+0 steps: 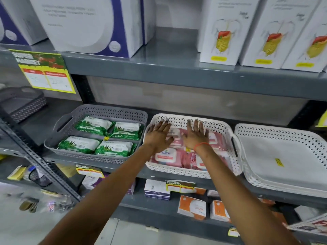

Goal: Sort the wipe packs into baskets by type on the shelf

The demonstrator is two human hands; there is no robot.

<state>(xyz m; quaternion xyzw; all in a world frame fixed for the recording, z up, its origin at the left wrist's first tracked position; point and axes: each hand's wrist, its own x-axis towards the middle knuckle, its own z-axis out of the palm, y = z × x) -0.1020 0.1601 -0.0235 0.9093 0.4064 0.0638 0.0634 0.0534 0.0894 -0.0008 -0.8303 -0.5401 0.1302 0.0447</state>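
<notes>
A grey basket point(99, 111) on the middle shelf holds several green wipe packs point(93, 125) lying flat. To its right a white basket point(219, 125) holds several pink wipe packs point(165, 155). My left hand point(158, 137) and my right hand point(195, 136) both lie flat, palms down and fingers spread, on the pink packs at the back of the white basket. Neither hand grips a pack. The packs under the hands are partly hidden.
A second white basket point(283, 138) stands to the right with only a yellow sticker inside. A dark basket point(23, 101) sits at the far left. White boxes point(219, 32) fill the shelf above, small boxes point(192, 206) the shelf below. A slanted metal strut point(35, 156) crosses at the left.
</notes>
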